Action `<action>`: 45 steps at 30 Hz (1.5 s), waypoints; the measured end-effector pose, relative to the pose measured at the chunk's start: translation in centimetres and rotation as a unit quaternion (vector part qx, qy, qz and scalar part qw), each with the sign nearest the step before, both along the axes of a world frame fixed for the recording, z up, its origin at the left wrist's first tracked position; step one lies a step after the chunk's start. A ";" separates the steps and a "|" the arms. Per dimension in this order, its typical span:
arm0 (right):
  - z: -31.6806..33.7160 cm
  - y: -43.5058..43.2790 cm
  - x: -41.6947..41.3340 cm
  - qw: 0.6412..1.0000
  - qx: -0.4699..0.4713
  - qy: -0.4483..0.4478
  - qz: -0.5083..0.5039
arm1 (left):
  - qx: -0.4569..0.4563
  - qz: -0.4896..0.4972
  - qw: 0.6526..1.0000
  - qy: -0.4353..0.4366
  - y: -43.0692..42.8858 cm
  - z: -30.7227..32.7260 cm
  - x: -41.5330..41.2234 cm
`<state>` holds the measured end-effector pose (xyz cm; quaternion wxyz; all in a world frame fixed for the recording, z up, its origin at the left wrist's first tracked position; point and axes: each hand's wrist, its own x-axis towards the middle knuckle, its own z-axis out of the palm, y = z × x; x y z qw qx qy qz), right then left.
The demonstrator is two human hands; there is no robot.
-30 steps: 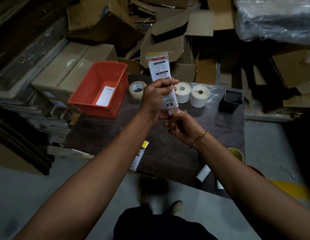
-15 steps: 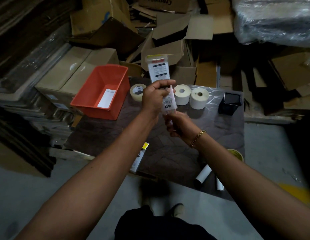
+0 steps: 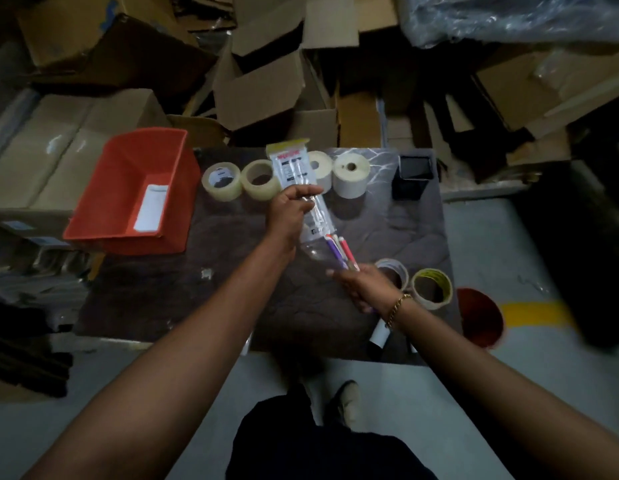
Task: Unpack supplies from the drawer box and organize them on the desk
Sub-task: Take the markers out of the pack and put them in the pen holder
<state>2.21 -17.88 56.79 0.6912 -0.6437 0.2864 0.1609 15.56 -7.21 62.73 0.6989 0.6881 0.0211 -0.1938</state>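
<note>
My left hand (image 3: 290,216) grips a clear plastic packet (image 3: 296,174) with a yellow-topped printed label, held tilted above the dark desk (image 3: 183,285). Several pens (image 3: 339,249) with purple, white and pink barrels stick out of the packet's lower end. My right hand (image 3: 365,287) is closed on the pens' lower ends, just below and right of the packet. An orange drawer box (image 3: 128,192) stands on the desk's left side with a white slip (image 3: 151,207) lying inside.
Two clear tape rolls (image 3: 242,181) and two white label rolls (image 3: 349,174) line the desk's far edge, with a black square cup (image 3: 412,176) at the right. Two more tape rolls (image 3: 432,287) sit near my right wrist. Cardboard boxes (image 3: 273,81) crowd behind the desk.
The pens have slid out of the packet's lower end as my right hand drew down and right. The view dropped and shifted, so a second clear tape roll and two near rolls show.
</note>
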 end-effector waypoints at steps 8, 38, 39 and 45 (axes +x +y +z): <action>-4.1 -3.5 -5.9 0.973 0.000 0.117 -0.200 | 0.172 -0.188 0.956 0.147 -2.5 -11.8 -2.0; 0.3 -5.8 8.6 0.963 -0.076 -0.039 -0.257 | 0.139 -0.248 0.941 0.182 -8.8 -9.3 -0.1; 0.5 -6.9 8.5 0.969 -0.086 -0.050 -0.225 | 0.184 -0.250 0.941 0.134 -9.3 -9.5 0.1; 0.9 -14.7 8.6 0.987 -0.080 -0.043 -0.136 | 0.209 -0.288 0.933 0.052 -14.6 -8.2 2.3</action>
